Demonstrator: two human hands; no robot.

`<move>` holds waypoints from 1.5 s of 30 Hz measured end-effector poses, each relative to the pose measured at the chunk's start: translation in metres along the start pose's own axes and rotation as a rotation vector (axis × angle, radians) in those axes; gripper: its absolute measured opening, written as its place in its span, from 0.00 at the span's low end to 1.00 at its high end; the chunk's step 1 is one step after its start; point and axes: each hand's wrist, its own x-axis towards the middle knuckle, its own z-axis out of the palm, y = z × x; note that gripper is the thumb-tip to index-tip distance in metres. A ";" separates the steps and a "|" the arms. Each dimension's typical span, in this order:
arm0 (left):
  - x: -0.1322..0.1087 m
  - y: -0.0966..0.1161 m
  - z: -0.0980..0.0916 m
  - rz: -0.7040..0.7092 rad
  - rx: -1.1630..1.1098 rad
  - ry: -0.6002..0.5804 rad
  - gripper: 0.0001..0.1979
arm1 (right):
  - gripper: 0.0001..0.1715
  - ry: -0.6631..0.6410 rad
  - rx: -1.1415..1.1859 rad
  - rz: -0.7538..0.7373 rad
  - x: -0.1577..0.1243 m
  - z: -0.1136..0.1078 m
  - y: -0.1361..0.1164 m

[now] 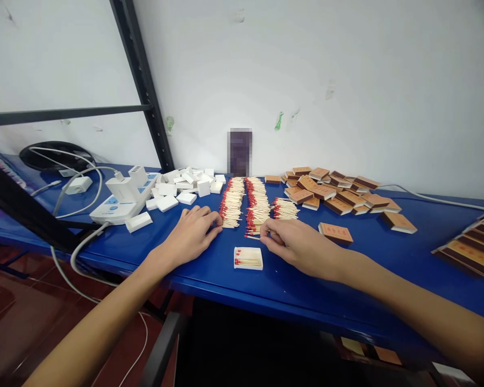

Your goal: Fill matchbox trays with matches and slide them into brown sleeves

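My right hand [290, 241] pinches a red-tipped matchstick [251, 237] between thumb and fingers, just in front of the middle row of matches [258, 201]. Below it, close to the table's front edge, lies a white matchbox tray [248, 266] with some matches along its near side. My left hand [197, 230] rests on the table with bent fingers, thumb and index slightly apart, their tips at the left row of matches [231, 204]. A shorter heap of matches [285, 208] sits behind my right hand. One closed matchbox [335, 233] lies beside my right wrist.
White empty-looking trays [167, 202] are heaped at the back left, near a power strip [121, 207] with cables. Brown matchbox sleeves [339, 193] pile up at the back right, and more boxes [474, 244] stand in rows at the far right. A black rack post [145, 86] rises on the left.
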 end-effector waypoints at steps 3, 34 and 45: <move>0.001 0.000 0.000 -0.010 -0.004 -0.004 0.09 | 0.10 -0.026 0.067 -0.036 -0.003 -0.002 -0.014; -0.013 0.047 -0.020 0.208 -0.171 -0.087 0.13 | 0.11 0.053 -0.273 -0.060 0.008 0.012 0.023; -0.003 0.028 -0.013 0.167 -0.175 -0.061 0.14 | 0.09 0.055 -0.034 -0.054 0.004 0.007 0.011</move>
